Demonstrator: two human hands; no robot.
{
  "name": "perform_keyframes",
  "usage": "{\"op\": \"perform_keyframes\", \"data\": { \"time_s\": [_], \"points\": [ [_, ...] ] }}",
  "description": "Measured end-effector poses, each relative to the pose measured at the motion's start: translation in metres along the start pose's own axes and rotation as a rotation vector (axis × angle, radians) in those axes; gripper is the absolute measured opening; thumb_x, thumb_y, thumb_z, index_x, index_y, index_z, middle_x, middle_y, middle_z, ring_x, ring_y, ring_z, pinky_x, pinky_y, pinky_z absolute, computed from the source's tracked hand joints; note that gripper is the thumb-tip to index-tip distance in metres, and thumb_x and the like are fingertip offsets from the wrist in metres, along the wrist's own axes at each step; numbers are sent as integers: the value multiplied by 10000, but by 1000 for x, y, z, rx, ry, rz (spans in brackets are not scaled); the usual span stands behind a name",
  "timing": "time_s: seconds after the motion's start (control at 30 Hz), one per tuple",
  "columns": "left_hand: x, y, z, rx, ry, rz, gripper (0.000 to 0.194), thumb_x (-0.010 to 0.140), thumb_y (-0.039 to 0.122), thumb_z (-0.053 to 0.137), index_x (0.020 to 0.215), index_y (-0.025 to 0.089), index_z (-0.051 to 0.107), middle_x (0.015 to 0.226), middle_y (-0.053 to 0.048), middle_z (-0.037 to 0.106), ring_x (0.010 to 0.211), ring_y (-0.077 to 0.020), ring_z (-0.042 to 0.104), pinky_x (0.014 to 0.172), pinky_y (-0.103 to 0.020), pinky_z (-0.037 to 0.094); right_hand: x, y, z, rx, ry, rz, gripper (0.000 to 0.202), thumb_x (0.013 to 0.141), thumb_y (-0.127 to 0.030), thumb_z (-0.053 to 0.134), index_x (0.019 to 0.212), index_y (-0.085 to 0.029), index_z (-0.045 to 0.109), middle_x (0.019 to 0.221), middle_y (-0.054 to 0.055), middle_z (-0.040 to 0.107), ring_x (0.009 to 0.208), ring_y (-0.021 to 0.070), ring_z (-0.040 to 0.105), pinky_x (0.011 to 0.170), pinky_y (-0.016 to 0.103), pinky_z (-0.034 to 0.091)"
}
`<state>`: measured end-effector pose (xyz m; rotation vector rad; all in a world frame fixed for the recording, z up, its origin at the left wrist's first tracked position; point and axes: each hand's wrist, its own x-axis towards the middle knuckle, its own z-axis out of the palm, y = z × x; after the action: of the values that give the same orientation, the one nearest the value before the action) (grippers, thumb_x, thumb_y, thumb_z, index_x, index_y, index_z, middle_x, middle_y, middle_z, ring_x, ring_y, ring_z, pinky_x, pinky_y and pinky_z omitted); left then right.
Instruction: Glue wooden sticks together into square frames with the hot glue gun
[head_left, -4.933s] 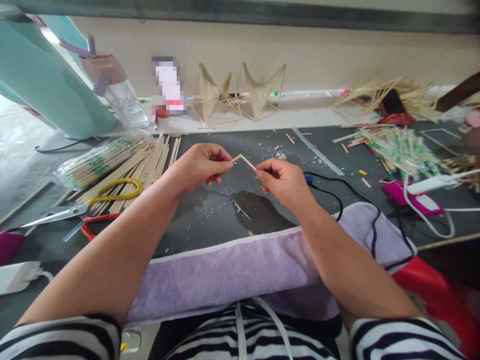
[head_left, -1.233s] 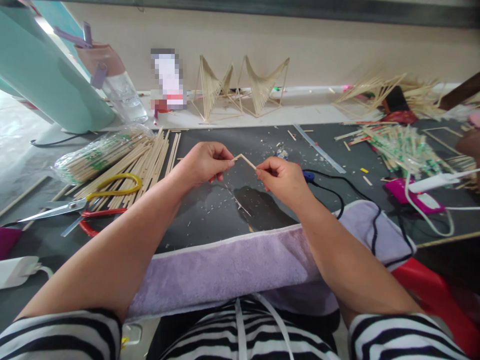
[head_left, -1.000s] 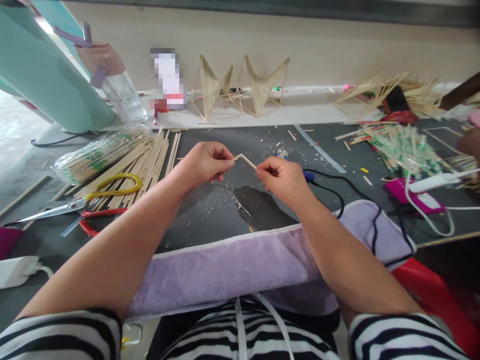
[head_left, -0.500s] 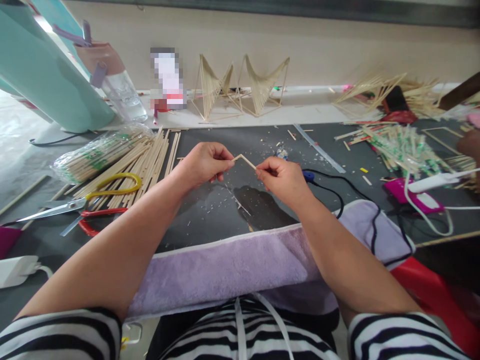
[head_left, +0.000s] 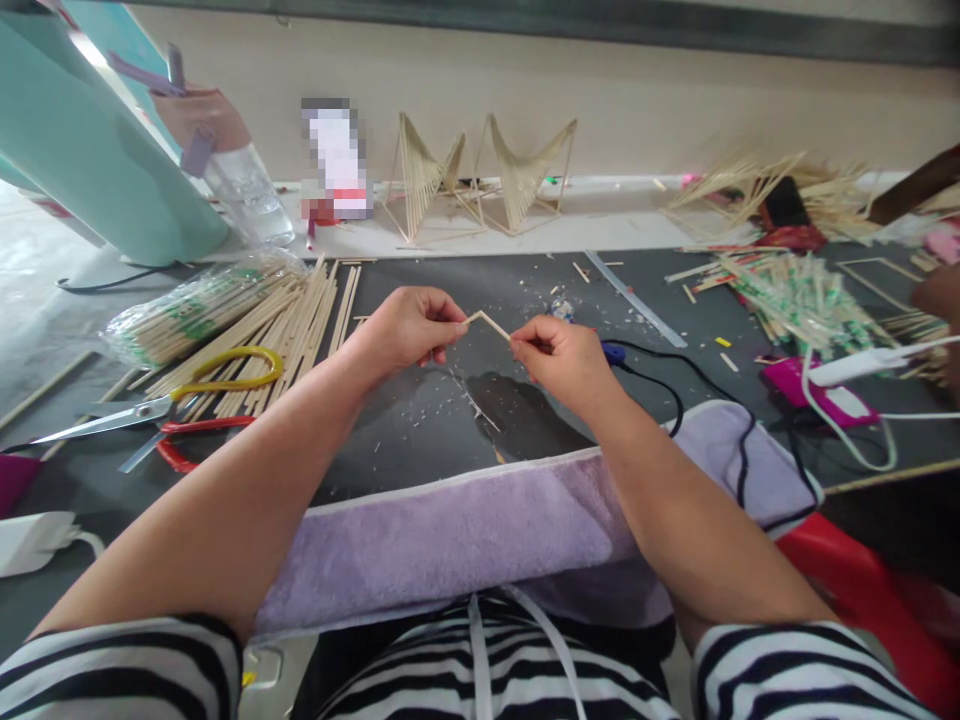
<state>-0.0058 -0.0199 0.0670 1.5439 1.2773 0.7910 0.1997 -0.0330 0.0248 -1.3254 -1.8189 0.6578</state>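
Between my hands, above the dark table (head_left: 420,430), two thin wooden sticks (head_left: 494,326) meet end to end at an angle, the corner pointing away from me. My left hand (head_left: 421,322) is closed in a pinch on the left stick, of which only a short bit shows. The right stick's near end is pinched by the thumb and fingers of my right hand (head_left: 556,352). Whether the sticks are glued or one snapped stick, I cannot tell. A heap of loose wooden sticks (head_left: 304,325) lies left of my left hand.
Scissors (head_left: 225,375) with yellow and red handles lie by my left forearm. Behind stand stick models (head_left: 517,180) and a water bottle (head_left: 244,180). A clear ruler (head_left: 636,300), wrapped sticks (head_left: 799,300) and a black cable (head_left: 667,375) are to the right. A purple towel (head_left: 450,550) covers the near edge.
Both hands keep their pinch and the sticks hold the same angle. The view has shifted very slightly; nothing else visibly differs.
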Motion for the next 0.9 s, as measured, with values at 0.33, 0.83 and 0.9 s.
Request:
{"op": "perform_keyframes", "data": {
  "time_s": [0.33, 0.83, 0.9],
  "points": [
    [2, -3, -1, -6, -4, 12, 51, 761, 79, 633, 735, 122, 624, 518, 45, 532, 394, -48, 497, 357, -149, 320, 0, 1, 1, 3, -4, -2, 93, 770, -240, 612, 729, -173, 662, 595, -12, 607, 538, 105, 522, 547, 242, 393],
    [1, -4, 1, -5, 13, 15, 53, 755, 88, 635, 721, 128, 625, 488, 50, 517, 384, -58, 475, 366, -169, 315, 0, 2, 1, 12, -8, -3, 92, 763, -237, 608, 720, -172, 657, 601, -11, 606, 544, 106, 514, 552, 245, 388],
    [1, -3, 1, -4, 17, 14, 50, 753, 90, 638, 720, 128, 627, 488, 48, 521, 383, -59, 474, 368, -170, 312, 0, 3, 1, 21, -8, 2, 97, 763, -247, 609, 724, -173, 659, 596, -11, 602, 537, 106, 509, 545, 246, 386]
  ]
}}
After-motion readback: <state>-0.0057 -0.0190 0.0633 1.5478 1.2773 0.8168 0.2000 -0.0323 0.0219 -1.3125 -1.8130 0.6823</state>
